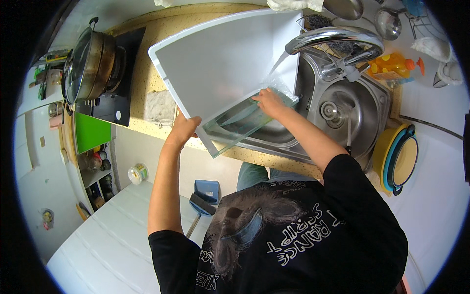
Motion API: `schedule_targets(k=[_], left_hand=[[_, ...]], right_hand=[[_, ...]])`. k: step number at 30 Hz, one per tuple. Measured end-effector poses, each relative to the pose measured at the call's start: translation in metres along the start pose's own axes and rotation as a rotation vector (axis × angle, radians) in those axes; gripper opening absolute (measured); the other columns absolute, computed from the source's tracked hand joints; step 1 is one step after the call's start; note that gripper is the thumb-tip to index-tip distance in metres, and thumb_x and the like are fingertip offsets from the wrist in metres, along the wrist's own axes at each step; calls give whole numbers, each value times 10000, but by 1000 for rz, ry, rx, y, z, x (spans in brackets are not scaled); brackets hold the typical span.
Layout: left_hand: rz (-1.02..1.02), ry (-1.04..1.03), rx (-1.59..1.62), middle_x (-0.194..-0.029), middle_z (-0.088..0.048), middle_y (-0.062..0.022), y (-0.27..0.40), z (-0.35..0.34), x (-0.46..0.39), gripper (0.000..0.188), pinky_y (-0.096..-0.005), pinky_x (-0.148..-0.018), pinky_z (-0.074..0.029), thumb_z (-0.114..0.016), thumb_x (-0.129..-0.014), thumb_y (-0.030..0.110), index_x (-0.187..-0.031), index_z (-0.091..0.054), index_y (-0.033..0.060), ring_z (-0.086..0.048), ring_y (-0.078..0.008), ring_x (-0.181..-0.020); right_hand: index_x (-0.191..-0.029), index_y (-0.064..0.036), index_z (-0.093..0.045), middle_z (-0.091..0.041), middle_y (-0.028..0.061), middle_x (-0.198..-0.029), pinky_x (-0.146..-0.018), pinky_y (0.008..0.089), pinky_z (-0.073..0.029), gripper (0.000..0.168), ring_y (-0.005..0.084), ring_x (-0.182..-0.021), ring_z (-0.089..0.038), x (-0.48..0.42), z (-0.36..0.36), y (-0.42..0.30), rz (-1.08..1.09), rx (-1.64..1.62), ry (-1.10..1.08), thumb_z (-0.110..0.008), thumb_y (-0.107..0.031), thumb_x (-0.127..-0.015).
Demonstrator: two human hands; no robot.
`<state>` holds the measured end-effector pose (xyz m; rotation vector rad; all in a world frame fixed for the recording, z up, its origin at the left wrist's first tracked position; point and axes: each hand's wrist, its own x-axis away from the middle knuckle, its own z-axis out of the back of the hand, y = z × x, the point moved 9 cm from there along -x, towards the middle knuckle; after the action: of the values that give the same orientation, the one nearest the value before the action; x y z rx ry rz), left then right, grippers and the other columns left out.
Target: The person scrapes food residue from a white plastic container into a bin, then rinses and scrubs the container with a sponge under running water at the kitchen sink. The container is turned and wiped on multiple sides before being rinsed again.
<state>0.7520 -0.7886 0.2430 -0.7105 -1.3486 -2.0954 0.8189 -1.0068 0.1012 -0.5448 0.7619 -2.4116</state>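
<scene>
A large white plastic bin with a clear greenish side panel, perhaps a refrigerator drawer, is tilted over the steel sink. Water from the chrome faucet runs into its lower right corner and splashes there. My left hand grips the bin's rim at the near left corner. Over the clear panel, my right hand has its fingers bent against the inside, near the water. Whether those fingers hold anything small cannot be made out.
On the left, a lidded steel pot stands on a black cooktop. A folded cloth lies on the speckled counter. Right of the sink are an orange bottle and stacked basins. A knife rests in the right basin.
</scene>
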Motion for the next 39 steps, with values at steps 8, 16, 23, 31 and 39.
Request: schedule_targets(k=[8, 16, 23, 31, 39], left_hand=[[16, 31, -13, -970, -547, -136, -2, 2, 2, 479, -326, -570, -536, -467, -698, 125, -1155, -450, -16, -579, -237, -827], [0, 17, 9, -1007, -548, -150, 3, -1, 5, 522, -324, -576, -550, -469, -698, 107, -1197, -397, -29, -600, -246, -830], [14, 6, 6, -1011, -539, -163, -1, 0, 3, 549, -324, -563, -544, -482, -688, 106, -1211, -382, -29, -591, -252, -833], [22, -8, 29, -981, -536, -140, -4, 2, 2, 519, -317, -570, -537, -501, -681, 126, -1171, -425, -26, -577, -236, -821], [42, 8, 33, -952, -542, -131, -3, 1, 4, 489, -314, -565, -523, -505, -681, 132, -1142, -456, -25, -570, -231, -804]], right_hand=[[-850, -126, -639, -581, 55, -834, -699, 364, -495, 126, 248, -872, -558, -19, 2, -13, 20, 247, 130, -586, -93, -740], [-809, -90, -635, -600, 84, -794, -673, 407, -482, 96, 281, -809, -588, -27, -9, 1, 35, 211, 132, -595, -123, -729], [-748, -66, -646, -615, 117, -778, -677, 423, -484, 83, 297, -783, -601, -35, -25, -17, 23, 235, 83, -580, -94, -706], [-721, -38, -639, -625, 143, -753, -647, 414, -496, 89, 308, -740, -614, -34, -18, -34, 229, 278, 140, -558, -60, -692], [-759, -71, -638, -631, 120, -823, -664, 420, -484, 105, 296, -793, -604, -37, -16, -13, -29, 246, 11, -562, -59, -687]])
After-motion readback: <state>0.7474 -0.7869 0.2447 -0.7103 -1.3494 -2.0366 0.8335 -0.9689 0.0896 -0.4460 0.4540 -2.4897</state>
